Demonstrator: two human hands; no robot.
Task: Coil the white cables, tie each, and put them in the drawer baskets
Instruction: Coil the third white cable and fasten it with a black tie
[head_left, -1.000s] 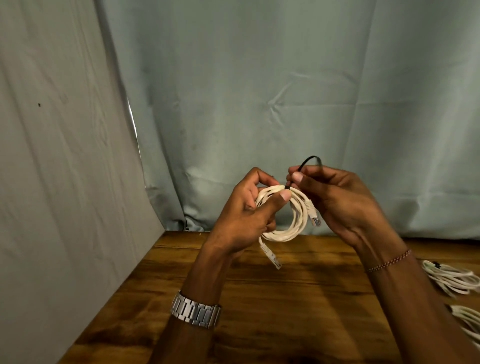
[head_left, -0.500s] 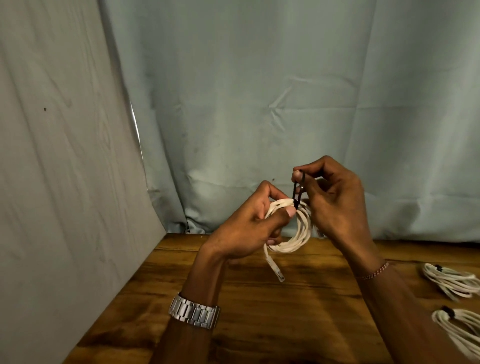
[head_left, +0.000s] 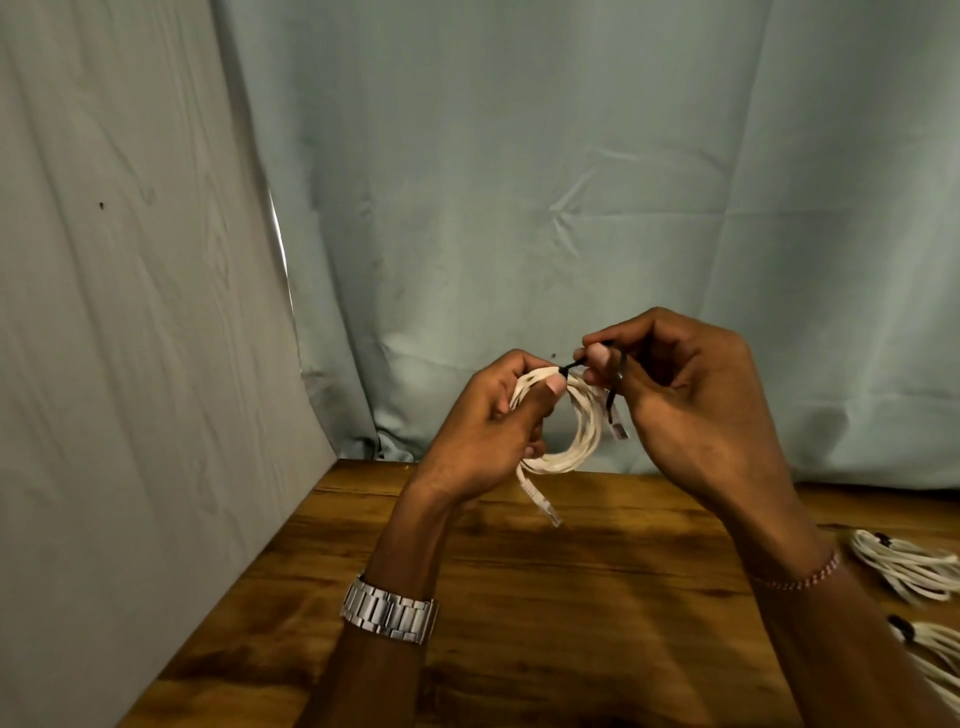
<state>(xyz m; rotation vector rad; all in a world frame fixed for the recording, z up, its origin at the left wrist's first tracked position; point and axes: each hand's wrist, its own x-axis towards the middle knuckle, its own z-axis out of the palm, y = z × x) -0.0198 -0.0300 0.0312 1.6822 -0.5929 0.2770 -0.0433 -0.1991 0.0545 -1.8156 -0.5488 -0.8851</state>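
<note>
Pulling tie (head_left: 571, 366) tighter now; hands (head_left: 691, 395) higher.

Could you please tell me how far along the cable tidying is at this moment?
Done: two coiled white cable bundles with black ties lie on the brown wooden table at the right. In hand: the left hand grips a third coil of white cable while the right hand pinches a thin black tie at its top. Left: finishing this tie and putting the coils away; no drawer baskets are in view.
</note>
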